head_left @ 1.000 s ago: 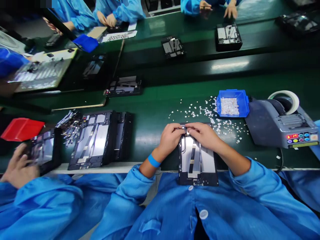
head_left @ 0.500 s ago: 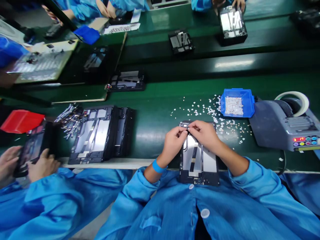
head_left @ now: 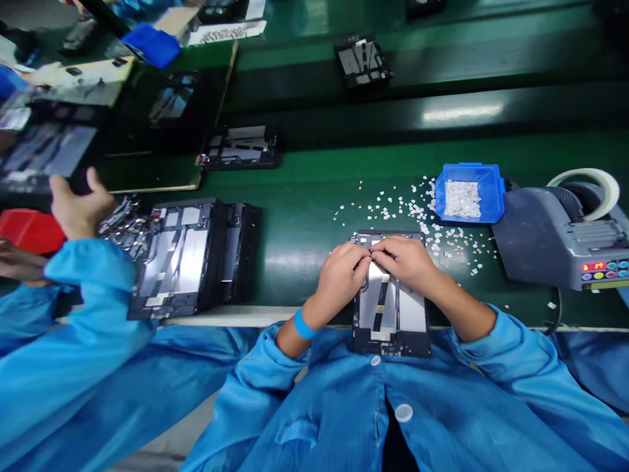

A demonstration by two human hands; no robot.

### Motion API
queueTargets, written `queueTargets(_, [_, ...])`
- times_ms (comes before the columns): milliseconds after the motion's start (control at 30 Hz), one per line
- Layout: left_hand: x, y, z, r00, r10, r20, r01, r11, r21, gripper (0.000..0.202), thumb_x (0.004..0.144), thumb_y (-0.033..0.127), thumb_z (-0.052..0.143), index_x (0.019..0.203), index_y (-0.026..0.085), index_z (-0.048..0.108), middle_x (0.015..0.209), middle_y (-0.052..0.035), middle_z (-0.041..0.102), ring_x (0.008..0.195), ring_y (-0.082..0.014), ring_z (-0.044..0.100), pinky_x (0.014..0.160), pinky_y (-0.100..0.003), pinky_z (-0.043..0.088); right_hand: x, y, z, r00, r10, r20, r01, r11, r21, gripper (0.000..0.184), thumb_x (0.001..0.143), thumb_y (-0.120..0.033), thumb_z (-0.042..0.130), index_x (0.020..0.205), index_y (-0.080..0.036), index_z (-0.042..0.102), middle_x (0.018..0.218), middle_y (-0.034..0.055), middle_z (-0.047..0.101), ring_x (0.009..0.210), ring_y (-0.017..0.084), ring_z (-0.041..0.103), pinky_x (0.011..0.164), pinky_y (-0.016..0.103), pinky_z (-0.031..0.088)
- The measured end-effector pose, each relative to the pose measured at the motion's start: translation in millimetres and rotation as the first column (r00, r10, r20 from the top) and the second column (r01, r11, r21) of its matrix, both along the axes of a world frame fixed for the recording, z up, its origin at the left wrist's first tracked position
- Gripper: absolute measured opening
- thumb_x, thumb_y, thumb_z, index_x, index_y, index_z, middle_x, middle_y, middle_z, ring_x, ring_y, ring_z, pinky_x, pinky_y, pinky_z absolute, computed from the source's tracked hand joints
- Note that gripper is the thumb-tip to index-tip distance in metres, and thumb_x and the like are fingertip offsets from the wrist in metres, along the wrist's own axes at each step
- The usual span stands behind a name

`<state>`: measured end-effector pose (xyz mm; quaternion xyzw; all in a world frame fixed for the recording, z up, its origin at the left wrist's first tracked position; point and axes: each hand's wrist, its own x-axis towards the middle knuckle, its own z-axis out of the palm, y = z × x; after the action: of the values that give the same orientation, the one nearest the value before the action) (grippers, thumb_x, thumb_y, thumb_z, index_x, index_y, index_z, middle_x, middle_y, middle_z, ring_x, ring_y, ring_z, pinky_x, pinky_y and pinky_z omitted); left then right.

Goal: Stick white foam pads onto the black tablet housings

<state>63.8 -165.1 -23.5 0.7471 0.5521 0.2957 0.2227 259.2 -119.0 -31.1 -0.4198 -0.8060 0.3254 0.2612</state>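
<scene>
An opened tablet housing point(head_left: 413, 313) lies in front of me at the table's edge, its silver battery panels and dark flat cable facing up. Over its far end, my left hand point(head_left: 343, 275) and my right hand point(head_left: 407, 262) meet with fingertips pinched close together. Something small and dark shows between the fingertips, too small to name. The fingers hide part of the housing's upper section. A blue band point(head_left: 304, 324) circles my left wrist.
Right of the housing are scattered white bits point(head_left: 435, 229), a blue bin point(head_left: 472, 213) of them, and a tape dispenser point(head_left: 550, 242). Stacked housings point(head_left: 177, 262) and loose small parts point(head_left: 122, 229) stand left. A co-worker's hand point(head_left: 81, 206) reaches beside a dark housing point(head_left: 54, 147).
My hands stay pinched together over the housing with only a slight shift. The co-worker at left has moved a housing from the table edge up and away; their hand is now spread.
</scene>
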Motion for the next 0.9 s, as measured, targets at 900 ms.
queueTargets(900, [2, 6, -23.1, 0.788, 0.316, 0.528, -0.122, 0.921, -0.369, 0.011, 0.083, 0.026, 0.064, 0.079, 0.018, 0.058, 0.097, -0.0059, 0.072, 0.080, -0.0148, 0.066, 0.072, -0.027, 0.050, -26, -18, 0.0, 0.975, -0.133, 0.177, 0.089, 0.968, 0.236, 0.025, 0.105, -0.027, 0.054, 0.094, -0.019, 0.074, 0.096, 0.0078, 0.075, 0.091, 0.023, 0.066, 0.089, 0.037, 0.046])
